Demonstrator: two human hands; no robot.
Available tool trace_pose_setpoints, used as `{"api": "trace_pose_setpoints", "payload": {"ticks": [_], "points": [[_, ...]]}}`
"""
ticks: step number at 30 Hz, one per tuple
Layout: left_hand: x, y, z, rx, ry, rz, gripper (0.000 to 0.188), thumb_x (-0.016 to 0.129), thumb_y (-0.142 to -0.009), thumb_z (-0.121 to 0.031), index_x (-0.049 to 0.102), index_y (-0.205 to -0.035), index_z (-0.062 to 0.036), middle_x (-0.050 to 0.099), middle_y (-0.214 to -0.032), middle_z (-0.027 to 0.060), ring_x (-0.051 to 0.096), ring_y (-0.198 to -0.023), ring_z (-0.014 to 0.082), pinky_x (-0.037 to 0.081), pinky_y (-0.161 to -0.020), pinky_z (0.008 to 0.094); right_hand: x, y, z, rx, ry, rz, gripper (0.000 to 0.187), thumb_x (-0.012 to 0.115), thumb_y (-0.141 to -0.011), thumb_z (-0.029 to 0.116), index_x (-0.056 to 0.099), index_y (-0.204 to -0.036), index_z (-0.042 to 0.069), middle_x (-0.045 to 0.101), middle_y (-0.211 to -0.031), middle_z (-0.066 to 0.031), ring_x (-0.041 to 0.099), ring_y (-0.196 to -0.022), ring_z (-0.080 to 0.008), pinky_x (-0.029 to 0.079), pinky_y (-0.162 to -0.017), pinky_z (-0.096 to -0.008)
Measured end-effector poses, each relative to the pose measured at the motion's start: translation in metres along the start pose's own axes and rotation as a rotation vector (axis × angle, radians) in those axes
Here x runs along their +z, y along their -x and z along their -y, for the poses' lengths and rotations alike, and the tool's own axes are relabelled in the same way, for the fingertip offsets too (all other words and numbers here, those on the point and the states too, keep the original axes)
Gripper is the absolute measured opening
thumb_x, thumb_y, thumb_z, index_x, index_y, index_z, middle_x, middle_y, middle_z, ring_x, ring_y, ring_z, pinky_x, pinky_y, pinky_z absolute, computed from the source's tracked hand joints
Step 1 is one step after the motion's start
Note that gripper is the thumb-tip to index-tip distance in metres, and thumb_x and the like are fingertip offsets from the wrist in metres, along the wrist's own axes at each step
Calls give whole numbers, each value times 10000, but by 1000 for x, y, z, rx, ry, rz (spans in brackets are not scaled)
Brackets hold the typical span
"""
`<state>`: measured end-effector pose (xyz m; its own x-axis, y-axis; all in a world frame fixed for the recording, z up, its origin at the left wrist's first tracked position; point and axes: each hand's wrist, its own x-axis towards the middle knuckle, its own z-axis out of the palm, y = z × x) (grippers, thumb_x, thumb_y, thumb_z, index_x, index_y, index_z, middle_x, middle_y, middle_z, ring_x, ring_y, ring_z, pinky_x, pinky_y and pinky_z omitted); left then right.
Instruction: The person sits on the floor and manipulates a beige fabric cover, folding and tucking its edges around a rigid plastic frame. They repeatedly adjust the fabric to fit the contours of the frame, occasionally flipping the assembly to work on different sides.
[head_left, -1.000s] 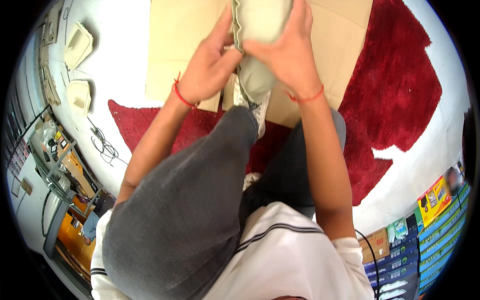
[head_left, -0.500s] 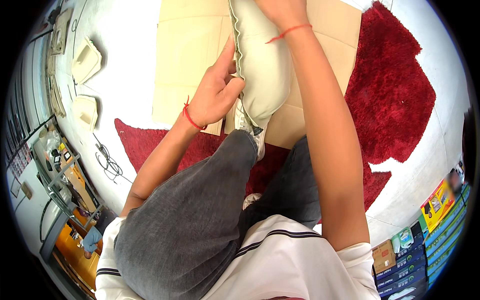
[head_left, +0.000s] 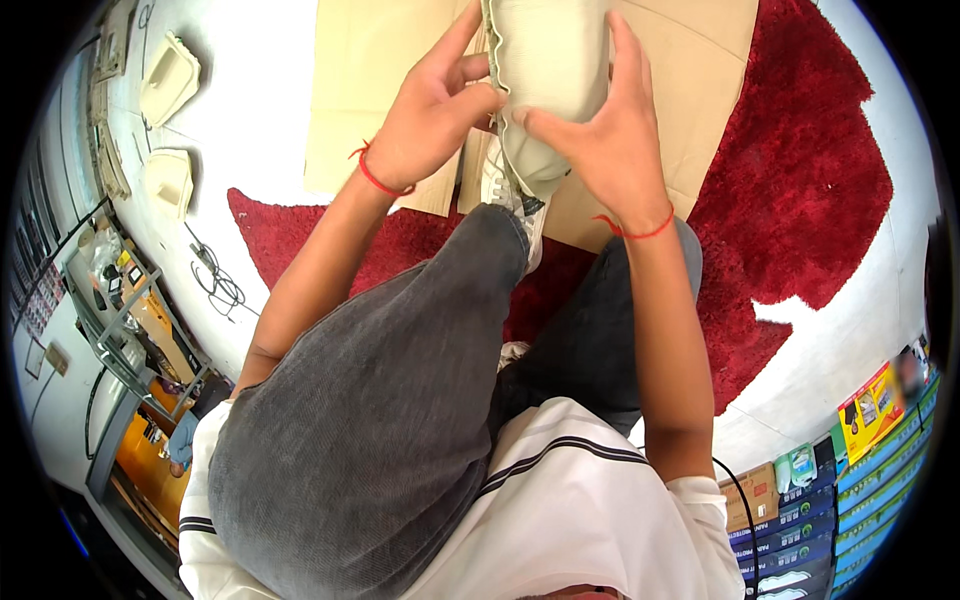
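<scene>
The left hand (head_left: 425, 115) is seemingly pinching the wavy edge of a pale padded piece (head_left: 550, 60); the right hand (head_left: 612, 145), spread, is spanning it; open cardboard (head_left: 375, 80) is flanking both.

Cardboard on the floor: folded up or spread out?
Spread out: the cardboard lies flat over the red rug, its broad panels showing on both sides of the cream padded piece.

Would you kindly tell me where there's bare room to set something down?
Bare cardboard lies left of the left hand; bare floor separates it from cream pieces. The padded cover crowds the gap to the right hand.
</scene>
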<state>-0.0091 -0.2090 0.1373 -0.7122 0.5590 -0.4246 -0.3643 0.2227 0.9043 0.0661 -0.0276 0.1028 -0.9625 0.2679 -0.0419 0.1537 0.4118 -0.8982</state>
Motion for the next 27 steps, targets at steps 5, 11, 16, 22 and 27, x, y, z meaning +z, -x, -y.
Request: {"api": "trace_pose_setpoints", "payload": {"ticks": [5, 11, 16, 22, 27], "points": [[1, 13, 14, -53, 31, -56, 561, 533, -951, -48, 469, -1506, 12, 654, -1275, 24, 590, -1054, 74, 470, -906, 254, 22, -12, -1, -7, -100, -135, 959, 856, -673, 187, 401, -1471, -88, 514, -1416, -275, 517, -1322, -396, 434, -1123, -443], [7, 13, 18, -33, 101, -65, 519, 499, -939, 44, 492, -1458, 48, 647, -1262, 51, 602, -1130, 116, 487, -955, 291, 38, -61, 13, -92, -21, -176, 1062, 888, -656, 201, 322, -1511, -74, 383, -1496, -367, 422, -1387, -498, 377, -1178, -461], [4, 19, 27, -47, 34, -73, 491, 480, -930, 76, 507, -1420, 63, 640, -1265, 74, 597, -1154, 125, 487, -976, 297, 46, -73, 16, -108, 71, -200, 1018, 887, -658, 224, 363, -1481, -66, 381, -1506, -365, 442, -1365, -510, 424, -1139, -469], [3, 21, 26, -43, -13, -68, 466, 487, -931, 79, 516, -1396, 65, 632, -1274, 79, 597, -1156, 128, 485, -991, 306, 45, -86, 31, 38, 4, -79, 786, 912, -624, 290, 559, -1244, -39, 651, -1186, -316, 644, -1099, -458, 553, -909, -485], [-5, 19, 34, -19, -1, -21, 505, 541, -957, 15, 480, -1458, 41, 631, -1291, 68, 599, -1164, 125, 506, -977, 317, 42, -99, 32, -38, 41, -167, 637, 898, -689, 301, 611, -1149, -34, 693, -1054, -284, 674, -1002, -444, 562, -846, -490]]}}
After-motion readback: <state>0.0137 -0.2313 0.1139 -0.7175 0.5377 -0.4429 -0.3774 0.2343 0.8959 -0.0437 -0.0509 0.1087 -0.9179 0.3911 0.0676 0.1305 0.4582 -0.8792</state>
